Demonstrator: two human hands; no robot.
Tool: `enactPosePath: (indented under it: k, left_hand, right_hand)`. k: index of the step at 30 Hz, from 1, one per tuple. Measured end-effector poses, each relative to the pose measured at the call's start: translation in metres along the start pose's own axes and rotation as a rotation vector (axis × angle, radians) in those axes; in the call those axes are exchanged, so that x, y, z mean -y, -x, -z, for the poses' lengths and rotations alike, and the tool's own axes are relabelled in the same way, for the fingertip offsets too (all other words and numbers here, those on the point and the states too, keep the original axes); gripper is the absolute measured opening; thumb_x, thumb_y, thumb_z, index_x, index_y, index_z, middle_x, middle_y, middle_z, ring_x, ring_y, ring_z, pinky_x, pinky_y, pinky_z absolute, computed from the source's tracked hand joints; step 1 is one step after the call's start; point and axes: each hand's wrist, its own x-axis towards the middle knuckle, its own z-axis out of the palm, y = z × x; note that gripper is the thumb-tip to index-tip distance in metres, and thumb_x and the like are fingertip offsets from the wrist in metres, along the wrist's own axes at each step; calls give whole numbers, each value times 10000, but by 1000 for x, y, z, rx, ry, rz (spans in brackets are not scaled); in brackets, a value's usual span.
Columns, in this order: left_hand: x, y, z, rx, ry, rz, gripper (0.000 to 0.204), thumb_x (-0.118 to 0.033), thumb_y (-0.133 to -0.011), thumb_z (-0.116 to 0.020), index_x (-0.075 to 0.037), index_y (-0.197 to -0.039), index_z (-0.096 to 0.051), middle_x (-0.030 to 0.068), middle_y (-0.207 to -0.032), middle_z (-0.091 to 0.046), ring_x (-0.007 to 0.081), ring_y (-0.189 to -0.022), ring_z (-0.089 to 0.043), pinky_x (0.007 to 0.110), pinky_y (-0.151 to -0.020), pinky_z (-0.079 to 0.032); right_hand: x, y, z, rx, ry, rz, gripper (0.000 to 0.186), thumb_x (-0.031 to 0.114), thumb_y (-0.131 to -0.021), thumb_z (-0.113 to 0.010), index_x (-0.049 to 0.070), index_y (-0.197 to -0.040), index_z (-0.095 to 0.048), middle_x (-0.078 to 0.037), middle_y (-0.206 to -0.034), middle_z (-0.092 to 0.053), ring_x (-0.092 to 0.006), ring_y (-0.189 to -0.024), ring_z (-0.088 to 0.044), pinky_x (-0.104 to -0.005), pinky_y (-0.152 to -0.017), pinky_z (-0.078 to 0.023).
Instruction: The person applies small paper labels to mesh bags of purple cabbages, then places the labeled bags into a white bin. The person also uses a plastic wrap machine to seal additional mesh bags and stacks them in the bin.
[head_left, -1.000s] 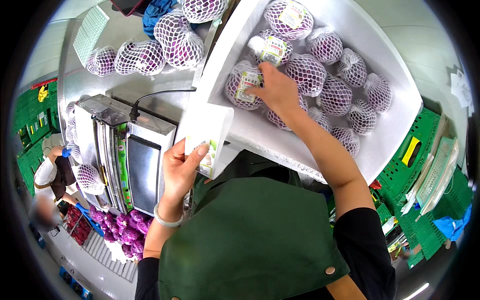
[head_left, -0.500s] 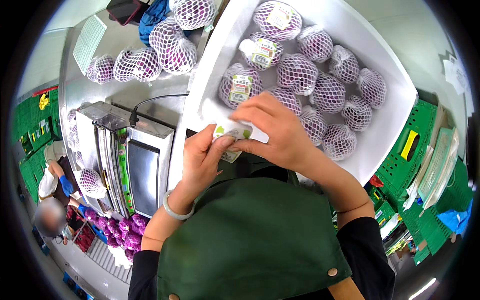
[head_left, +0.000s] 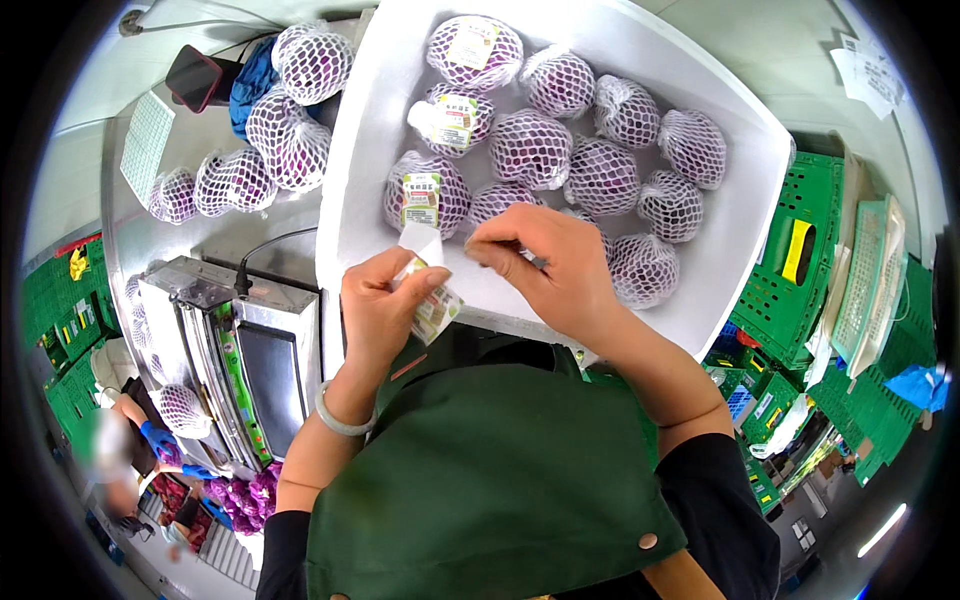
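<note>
Over the foam box's near edge: the left hand (head_left: 380, 300) grasps a printed label strip (head_left: 435, 312), thumb on top and fingers curled behind; the strip's pale end stands up toward the box, its printed end slants down near the apron.
Right hand (head_left: 555, 270): just beside the left one and apart from it, fingers bent, thumb tip close to the index fingertip; whether it pinches a label cannot be told.
White foam box (head_left: 346, 175): open, slightly askew, its near wall under the hands.
Netted purple vegetables (head_left: 602, 177): round, in white foam sleeves, lying loosely in the box; three along its left side bear stuck-on labels (head_left: 421, 198).
Steel table, left: more netted rounds (head_left: 290, 140) beside a blue cloth (head_left: 245, 98), a dark flat device (head_left: 195, 78) and a pale grid sheet (head_left: 148, 145).
Metal machine (head_left: 300, 315): left of the box, with a dark screen (head_left: 270, 372) and a black cable.
Lower left: a co-worker with blue gloves (head_left: 160, 440), near bare purple heads (head_left: 243, 500).
Right side: green crates (head_left: 805, 255), one with a yellow handle piece (head_left: 796, 250).
Clothing: dark green apron (head_left: 490, 480), pale bangle (head_left: 340, 417) on the left wrist.
</note>
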Motion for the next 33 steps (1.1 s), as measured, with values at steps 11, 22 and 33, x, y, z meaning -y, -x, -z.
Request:
enactPosePath:
  k: [11,22,33]
  left_hand:
    - [-13,-17,-39,14,124,-59,76,-74,-1002,-566,-7,-1003,-602,1,-821,-627,34,-790,-542,212,-674,-437]
    - [4,-25,-46,42,42,-29,82,-69,-965,-634,-10,-913,-609,-24,-741,-584,15,-671,-462,200,-594,-386]
    - [-8,-28,-41,61,-136,122,64,-38,-908,-680,22,-894,-665,22,-821,-641,47,-738,-547,214,-625,-421]
  right_hand:
    - [-16,-5,15,155,-38,-219,197,163,-846,-728,42,-992,-674,-102,-820,-671,-258,-698,-644,-355,-637,-502]
    - [-31,9,24,-21,29,-28,134,145,-858,-714,51,-952,-707,-96,-827,-673,-261,-715,-643,-350,-625,-501]
    - [-35,5,30,1,155,-2,173,143,-852,-720,71,-1010,-721,-82,-838,-678,-203,-717,-629,-327,-648,-500]
